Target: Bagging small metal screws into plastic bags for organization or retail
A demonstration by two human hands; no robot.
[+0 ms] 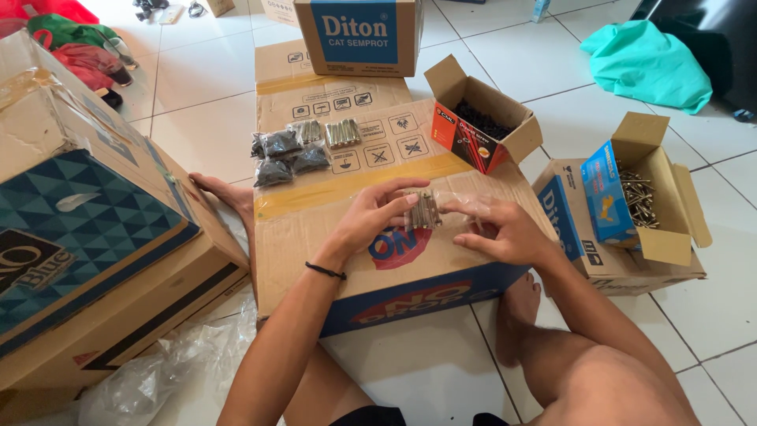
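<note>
On top of the carton (pixel 315 237), one clear screw bag (pixel 430 209) is pinched by both grips, left hand (pixel 371 217) and right hand (pixel 501 229); five filled bags (pixel 303 146) are lying at 11 o'clock.

Site: home floor used as informal packing area. Evidence: white tiled floor (pixel 197 126), person seated barefoot; shipping cartons (pixel 102 260) all round, one large carton (pixel 315 229) serving as work surface; open boxes of screws (pixel 643 193); small filled bags (pixel 284 154) in rows; clothing heap (pixel 75 43) and teal cloth (pixel 646 63) nearby.
</note>
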